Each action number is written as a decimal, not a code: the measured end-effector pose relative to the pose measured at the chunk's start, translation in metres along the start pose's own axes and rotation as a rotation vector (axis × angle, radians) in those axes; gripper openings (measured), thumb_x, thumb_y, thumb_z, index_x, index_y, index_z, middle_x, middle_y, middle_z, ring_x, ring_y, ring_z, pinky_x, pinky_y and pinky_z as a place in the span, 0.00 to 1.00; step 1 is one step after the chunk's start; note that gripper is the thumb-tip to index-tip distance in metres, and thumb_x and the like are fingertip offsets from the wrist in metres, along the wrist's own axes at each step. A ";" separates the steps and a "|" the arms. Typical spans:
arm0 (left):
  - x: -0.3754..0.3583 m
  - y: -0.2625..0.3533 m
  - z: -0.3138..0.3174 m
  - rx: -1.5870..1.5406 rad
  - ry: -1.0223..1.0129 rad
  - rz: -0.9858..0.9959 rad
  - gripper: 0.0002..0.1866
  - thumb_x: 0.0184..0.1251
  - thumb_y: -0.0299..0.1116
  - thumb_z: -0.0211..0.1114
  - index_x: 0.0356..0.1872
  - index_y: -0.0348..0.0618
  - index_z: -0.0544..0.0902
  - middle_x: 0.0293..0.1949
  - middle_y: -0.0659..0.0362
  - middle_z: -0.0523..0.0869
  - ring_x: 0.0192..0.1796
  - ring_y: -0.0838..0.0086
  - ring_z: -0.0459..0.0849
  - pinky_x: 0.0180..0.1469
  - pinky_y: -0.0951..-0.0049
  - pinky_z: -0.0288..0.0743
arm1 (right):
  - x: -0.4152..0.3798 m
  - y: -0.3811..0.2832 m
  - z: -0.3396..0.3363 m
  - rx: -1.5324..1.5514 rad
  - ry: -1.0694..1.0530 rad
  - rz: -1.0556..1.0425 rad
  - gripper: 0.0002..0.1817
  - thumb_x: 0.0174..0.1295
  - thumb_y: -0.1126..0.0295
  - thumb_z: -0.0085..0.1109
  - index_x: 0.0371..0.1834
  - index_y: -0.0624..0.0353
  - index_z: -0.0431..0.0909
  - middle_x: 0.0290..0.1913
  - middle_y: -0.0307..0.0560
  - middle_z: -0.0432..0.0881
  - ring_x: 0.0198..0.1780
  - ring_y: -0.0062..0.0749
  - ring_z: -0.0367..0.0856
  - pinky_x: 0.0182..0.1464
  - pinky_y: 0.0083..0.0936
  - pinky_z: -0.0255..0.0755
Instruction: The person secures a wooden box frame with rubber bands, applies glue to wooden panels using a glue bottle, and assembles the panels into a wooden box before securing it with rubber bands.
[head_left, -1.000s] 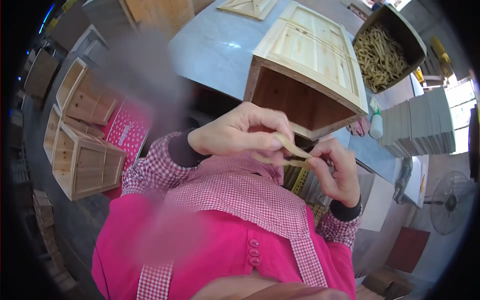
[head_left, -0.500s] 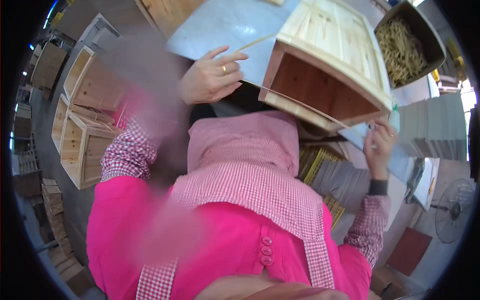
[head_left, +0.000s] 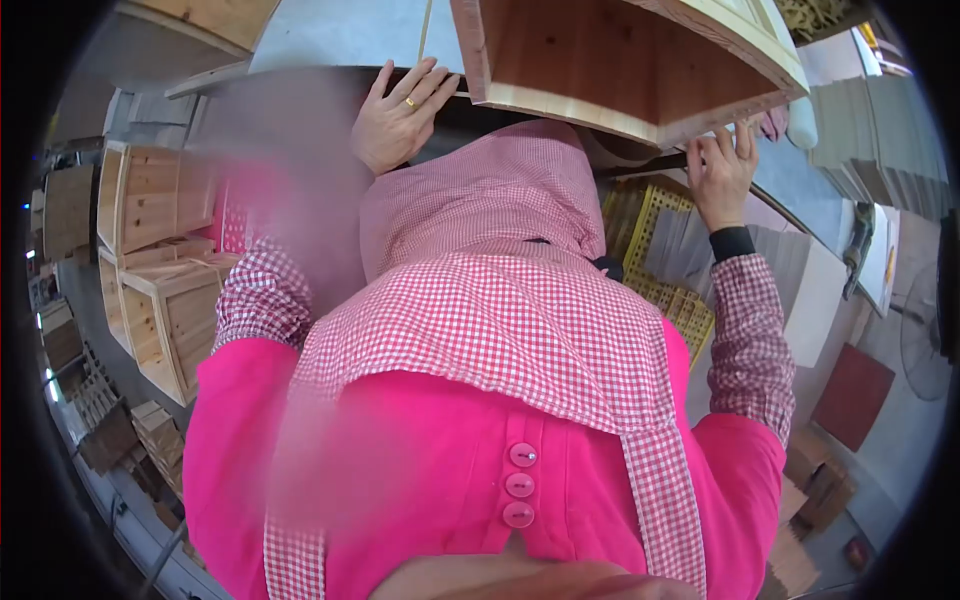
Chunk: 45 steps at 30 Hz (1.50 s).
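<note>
A pale wooden box (head_left: 600, 75) lies on the table (head_left: 340, 35) with its open side toward me. My left hand (head_left: 402, 115) rests by the table's edge, left of the box's near corner, its fingers stretched out and a ring on one. Just above those fingers, a thin tan strip (head_left: 427, 30) lies on the tabletop. My right hand (head_left: 722, 180) has its fingers bent up against the box's lower right corner, gripping at the edge; the fingertips are partly hidden there.
Several wooden boxes (head_left: 165, 290) stand on the floor to the left. Under the table are yellow crates (head_left: 660, 230). Stacked grey panels (head_left: 875, 130) stand at the right, near a fan (head_left: 925, 335). Tan strips (head_left: 808, 15) fill a container at the top right.
The thin line that stretched between both hands along the box no longer shows. My right hand has come in to the box's corner, and my left fingers have straightened. The view has shifted.
</note>
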<state>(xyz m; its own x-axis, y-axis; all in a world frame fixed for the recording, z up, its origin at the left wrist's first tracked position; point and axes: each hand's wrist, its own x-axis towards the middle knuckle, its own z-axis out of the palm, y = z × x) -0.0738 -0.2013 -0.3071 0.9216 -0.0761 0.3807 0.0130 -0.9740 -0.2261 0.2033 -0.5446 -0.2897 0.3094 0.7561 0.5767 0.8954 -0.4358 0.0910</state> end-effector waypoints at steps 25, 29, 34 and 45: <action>0.285 -0.115 -0.044 -1.970 -0.162 -0.871 0.23 0.73 0.47 0.54 0.52 0.33 0.76 0.46 0.56 0.83 0.44 0.72 0.84 0.48 0.70 0.77 | 0.253 0.081 0.003 0.967 -0.173 0.495 0.27 0.71 0.51 0.43 0.52 0.66 0.77 0.41 0.46 0.82 0.31 0.25 0.76 0.35 0.22 0.72; 0.289 -0.109 -0.036 -1.454 -0.164 -0.931 0.24 0.72 0.47 0.54 0.51 0.31 0.77 0.42 0.53 0.84 0.42 0.67 0.85 0.48 0.68 0.78 | 0.260 0.075 0.001 0.865 -0.190 0.359 0.27 0.70 0.50 0.45 0.45 0.67 0.80 0.39 0.46 0.83 0.30 0.28 0.78 0.34 0.23 0.73; 0.305 -0.105 -0.055 -1.425 -0.311 -1.009 0.23 0.72 0.46 0.56 0.49 0.31 0.78 0.44 0.55 0.84 0.41 0.72 0.85 0.46 0.69 0.80 | 0.292 0.077 -0.018 0.786 -0.553 0.611 0.29 0.65 0.48 0.52 0.40 0.71 0.80 0.36 0.47 0.83 0.31 0.31 0.81 0.32 0.25 0.75; 0.289 -0.111 -0.157 -1.053 0.126 -0.694 0.24 0.71 0.46 0.58 0.49 0.29 0.78 0.44 0.52 0.84 0.48 0.68 0.81 0.50 0.68 0.75 | 0.304 0.063 -0.071 0.481 0.245 0.097 0.14 0.62 0.64 0.59 0.39 0.66 0.80 0.25 0.59 0.80 0.25 0.46 0.80 0.28 0.35 0.72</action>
<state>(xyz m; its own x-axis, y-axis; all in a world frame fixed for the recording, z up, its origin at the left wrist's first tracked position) 0.1296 -0.1486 -0.0310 0.8009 0.5536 0.2282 0.1096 -0.5101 0.8531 0.3310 -0.3769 -0.0513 0.3655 0.5628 0.7414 0.9297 -0.1822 -0.3200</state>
